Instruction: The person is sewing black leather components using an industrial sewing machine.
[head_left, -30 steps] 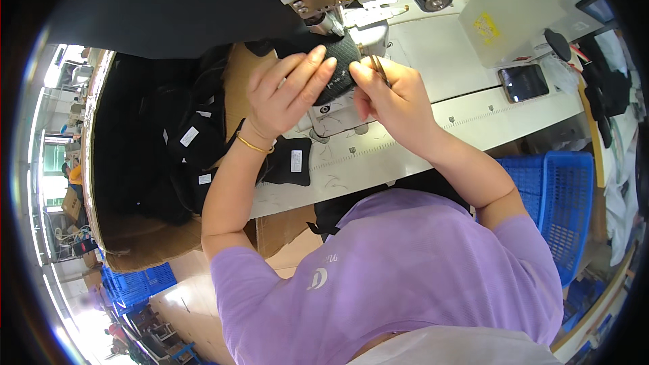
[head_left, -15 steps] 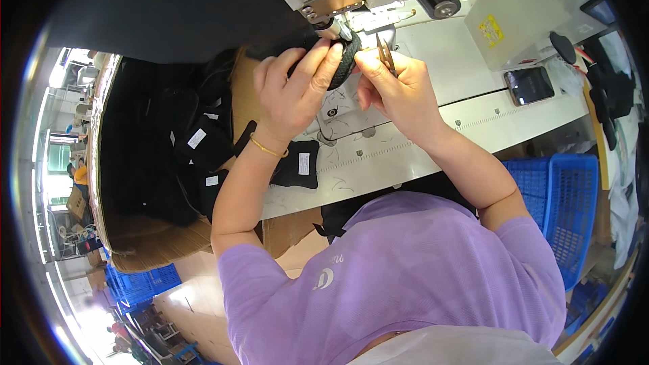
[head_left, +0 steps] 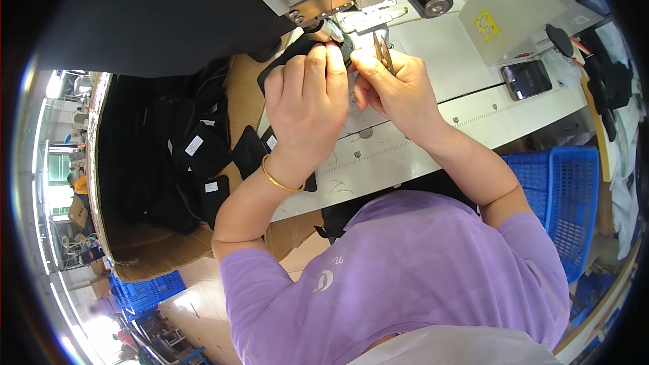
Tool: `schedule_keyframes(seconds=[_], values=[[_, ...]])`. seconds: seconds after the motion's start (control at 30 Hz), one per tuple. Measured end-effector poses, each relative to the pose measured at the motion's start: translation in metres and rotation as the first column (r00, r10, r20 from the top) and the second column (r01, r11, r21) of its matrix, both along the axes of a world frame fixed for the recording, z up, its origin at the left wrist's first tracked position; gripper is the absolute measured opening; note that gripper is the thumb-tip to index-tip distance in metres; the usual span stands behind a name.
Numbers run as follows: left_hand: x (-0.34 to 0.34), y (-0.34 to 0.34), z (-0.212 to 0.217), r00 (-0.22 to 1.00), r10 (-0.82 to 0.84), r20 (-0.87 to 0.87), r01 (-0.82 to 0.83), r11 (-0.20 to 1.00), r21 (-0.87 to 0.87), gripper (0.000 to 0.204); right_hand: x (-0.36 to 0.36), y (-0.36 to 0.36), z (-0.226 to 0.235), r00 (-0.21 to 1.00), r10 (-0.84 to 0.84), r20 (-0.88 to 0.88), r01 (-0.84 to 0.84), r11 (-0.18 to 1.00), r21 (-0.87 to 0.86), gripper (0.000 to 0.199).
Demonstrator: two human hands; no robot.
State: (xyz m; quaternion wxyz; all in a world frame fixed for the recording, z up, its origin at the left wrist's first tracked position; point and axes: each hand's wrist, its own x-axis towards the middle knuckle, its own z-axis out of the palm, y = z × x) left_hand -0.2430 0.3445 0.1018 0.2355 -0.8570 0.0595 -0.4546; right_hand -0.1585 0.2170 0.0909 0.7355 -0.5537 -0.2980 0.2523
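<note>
My left hand, with a yellow bangle at its wrist, is closed on a black fabric piece under the sewing machine's head. Its fingertips press close to the presser foot. The fabric sticks out on both sides of the hand; the rest of it is hidden. My right hand is closed around small thread snips, blades pointing up and away. Thumb and forefinger of that hand are pinched close to the fabric's right edge; whether they touch it I cannot tell.
A cardboard box at the left holds several black pieces with white labels. Black pieces also lie on the table's left edge. A phone lies on the white machine table. Blue crates stand at the lower right.
My left hand has turned and moved right, its knuckles now over the fabric. The fabric has swung out to the left. My right hand has hardly moved, still with the snips.
</note>
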Motion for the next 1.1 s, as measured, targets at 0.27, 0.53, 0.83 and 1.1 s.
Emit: schedule_keyframes(seconds=[0.27, 0.53, 0.83, 1.1], values=[[-0.027, -0.030, 0.007, 0.971, 0.175, -0.164, -0.184, 0.982, -0.042, 0.024, 0.001, -0.001, -0.002, 0.999, 0.021, -0.037, -0.020, 1.000, 0.014, 0.033], [-0.016, -0.031, 0.005, 0.987, -0.137, -0.085, 0.127, 0.985, -0.119, 0.024, 0.009, -0.004, -0.004, 0.992, 0.044, -0.121, -0.036, 0.997, 0.065, 0.036], [0.004, -0.013, 0.005, 0.990, -0.127, -0.054, 0.117, 0.981, -0.153, 0.030, 0.005, -0.004, 0.000, 0.992, 0.074, -0.098, -0.068, 0.996, 0.065, 0.035], [0.009, -0.006, 0.003, 0.989, -0.140, -0.039, 0.134, 0.981, -0.141, 0.032, 0.006, -0.003, -0.002, 0.993, 0.060, -0.097, -0.056, 0.997, 0.044, 0.036]])
